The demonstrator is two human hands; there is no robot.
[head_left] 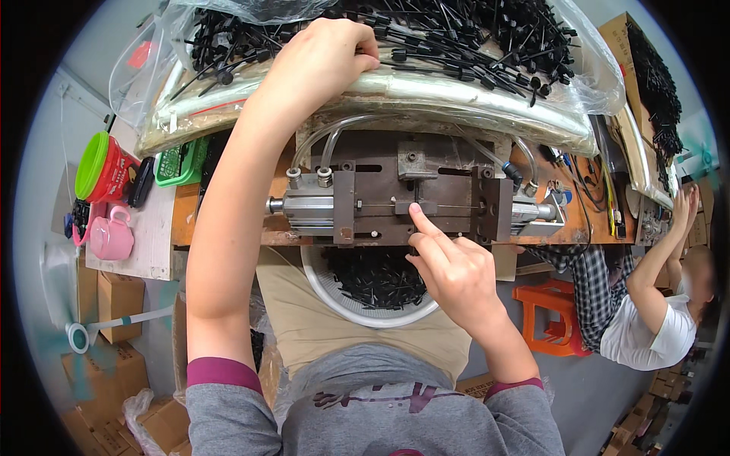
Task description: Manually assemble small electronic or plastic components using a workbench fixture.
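Note:
My left hand [323, 57] reaches to the near edge of a big pile of black plastic parts with thin stems [456, 45]. Its fingers are curled and pressed together; whatever they pinch is hidden. In front of me stands a dark metal fixture [380, 224] with a silver air cylinder [308, 211] on its left and another cylinder [526, 211] on its right. My right hand [460, 277] has its index finger stretched out, the tip on the small block at the fixture's middle, just below a dark upright piece. The other fingers are loosely bent, with nothing seen in them.
Below the fixture, a white basket [319, 285] holds many short black pieces. Clear air hoses [329, 144] loop behind the cylinders. To the left are a pink cup [112, 234], a red tub [112, 171] and a green basket [179, 163]. A co-worker [654, 327] sits at right, near an orange stool [549, 315].

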